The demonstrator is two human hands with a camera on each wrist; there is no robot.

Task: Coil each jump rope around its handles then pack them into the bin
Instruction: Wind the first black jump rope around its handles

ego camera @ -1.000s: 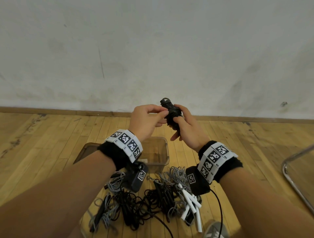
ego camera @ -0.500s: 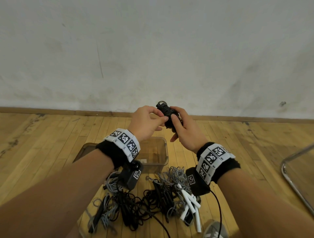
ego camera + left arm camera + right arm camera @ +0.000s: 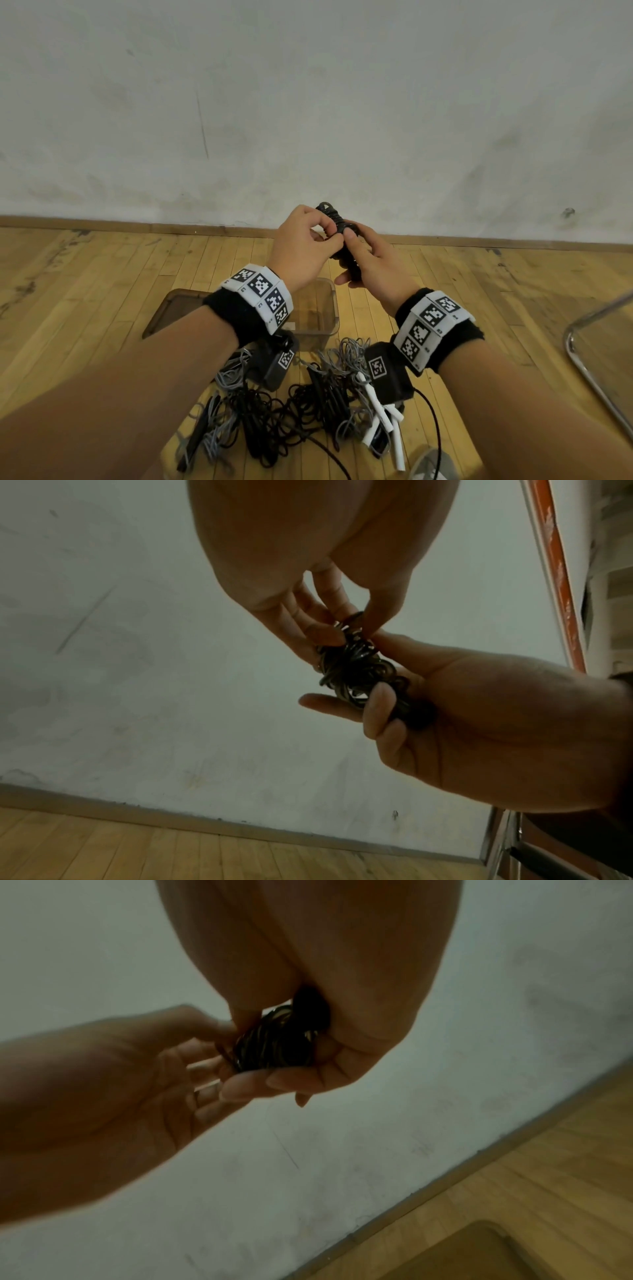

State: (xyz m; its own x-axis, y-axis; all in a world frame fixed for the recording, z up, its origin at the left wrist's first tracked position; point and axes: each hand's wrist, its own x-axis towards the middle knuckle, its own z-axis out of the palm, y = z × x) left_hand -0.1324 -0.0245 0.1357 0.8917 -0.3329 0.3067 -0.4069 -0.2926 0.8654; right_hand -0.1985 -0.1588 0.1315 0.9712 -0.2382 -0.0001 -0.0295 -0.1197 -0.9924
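- Gripping the coiled black jump rope (image 3: 342, 240) at 12 o'clock above the bin (image 3: 329, 308), the right hand (image 3: 373, 270) curls its fingers and thumb around the bundle
- The left hand (image 3: 301, 246) pinches the cord at the bundle's top end
- Loose ropes (image 3: 291, 411) lie tangled on the floor (image 3: 102, 291) at the bin's 6 o'clock

Glossy black rope coil (image 3: 356, 669); clear plastic bin (image 3: 329, 308); wood-plank floor (image 3: 102, 274).

Head view high, looking down and forward; both wrist views close, upward, sharing the coiled black rope (image 3: 356, 669).
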